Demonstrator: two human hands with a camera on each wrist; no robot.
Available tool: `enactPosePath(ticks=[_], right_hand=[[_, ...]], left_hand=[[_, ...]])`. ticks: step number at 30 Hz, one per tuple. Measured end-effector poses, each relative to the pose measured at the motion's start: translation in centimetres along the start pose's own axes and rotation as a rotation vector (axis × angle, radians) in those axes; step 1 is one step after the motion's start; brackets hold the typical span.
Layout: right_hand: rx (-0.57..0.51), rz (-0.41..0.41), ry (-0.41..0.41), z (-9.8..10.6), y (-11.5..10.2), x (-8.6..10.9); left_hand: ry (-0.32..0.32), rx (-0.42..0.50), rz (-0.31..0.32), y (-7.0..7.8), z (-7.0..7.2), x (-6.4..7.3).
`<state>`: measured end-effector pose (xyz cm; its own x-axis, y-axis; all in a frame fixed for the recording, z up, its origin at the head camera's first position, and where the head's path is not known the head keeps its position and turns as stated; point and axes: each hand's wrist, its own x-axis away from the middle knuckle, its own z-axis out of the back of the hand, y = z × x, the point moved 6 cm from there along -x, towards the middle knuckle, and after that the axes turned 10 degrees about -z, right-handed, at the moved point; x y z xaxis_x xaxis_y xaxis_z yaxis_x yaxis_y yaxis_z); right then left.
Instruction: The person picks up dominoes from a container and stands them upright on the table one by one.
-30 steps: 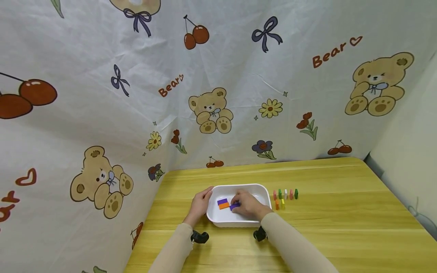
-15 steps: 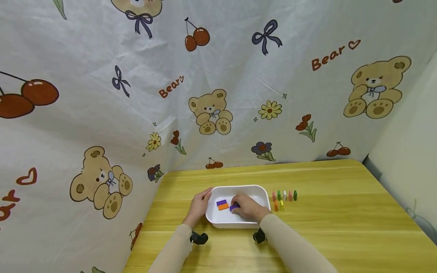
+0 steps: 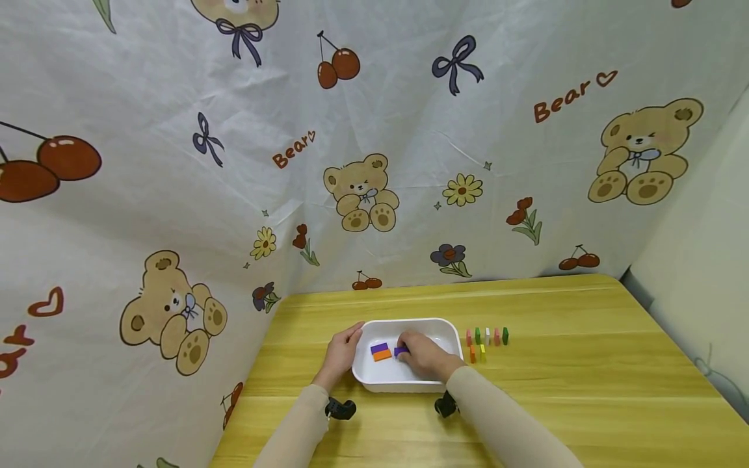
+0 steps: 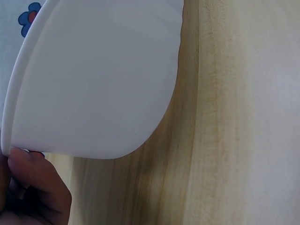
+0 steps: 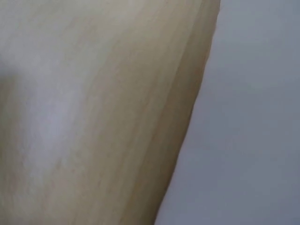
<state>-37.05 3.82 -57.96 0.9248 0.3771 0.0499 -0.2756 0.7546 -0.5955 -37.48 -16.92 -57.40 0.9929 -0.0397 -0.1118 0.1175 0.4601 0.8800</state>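
A white plastic tray (image 3: 404,387) stands on the wooden table. At its left end my left hand (image 3: 339,354) grips the rim; the left wrist view shows a fingertip (image 4: 28,161) against the corner of that rim. Inside the tray, my right hand (image 3: 426,355) pinches a purple domino block (image 3: 400,351), partly covered by the fingers, low over the tray's floor. Just left of it lie another purple block (image 3: 379,348) and an orange block (image 3: 382,355), side by side. The right wrist view catches only the tray's outer wall (image 5: 243,117) and table, no hand.
Right of the tray, small blocks stand upright in two rows: pink (image 3: 469,338), green, white, pink and dark green (image 3: 506,336) behind, orange (image 3: 473,354) and yellow (image 3: 482,353) in front. A bear-print cloth (image 3: 409,130) hangs behind the wooden table (image 3: 573,364).
My right fingers have closed in around the purple block, which now lies straighter and shows less. My left hand stays at the rim. The view has tilted up slightly.
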Motion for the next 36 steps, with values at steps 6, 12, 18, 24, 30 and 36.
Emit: enactPosePath(ticks=[6, 12, 18, 24, 30, 36], right_hand=[[-0.042, -0.024, -0.007, 0.3, 0.2, -0.1], [-0.074, -0.052, 0.0, 0.3, 0.8, -0.5], [-0.088, -0.012, 0.002, 0.8, 0.5, -0.7], [-0.087, -0.002, -0.012, 1.3, 0.4, -0.7], [-0.071, 0.079, -0.018, 1.6, -0.3, -0.5], [-0.074, 0.113, -0.036, 2.1, -1.1, -0.2]], left_hand=[[-0.001, -0.002, -0.006, 0.1, 0.0, -0.1], [-0.003, 0.002, -0.007, 0.2, 0.0, 0.1], [-0.001, 0.005, 0.006, 0.2, 0.0, 0.1], [0.0, -0.008, 0.005, 0.2, -0.1, 0.0], [0.006, -0.011, 0.005, 0.3, 0.0, 0.1], [0.004, -0.006, 0.004, 0.4, 0.0, 0.1]])
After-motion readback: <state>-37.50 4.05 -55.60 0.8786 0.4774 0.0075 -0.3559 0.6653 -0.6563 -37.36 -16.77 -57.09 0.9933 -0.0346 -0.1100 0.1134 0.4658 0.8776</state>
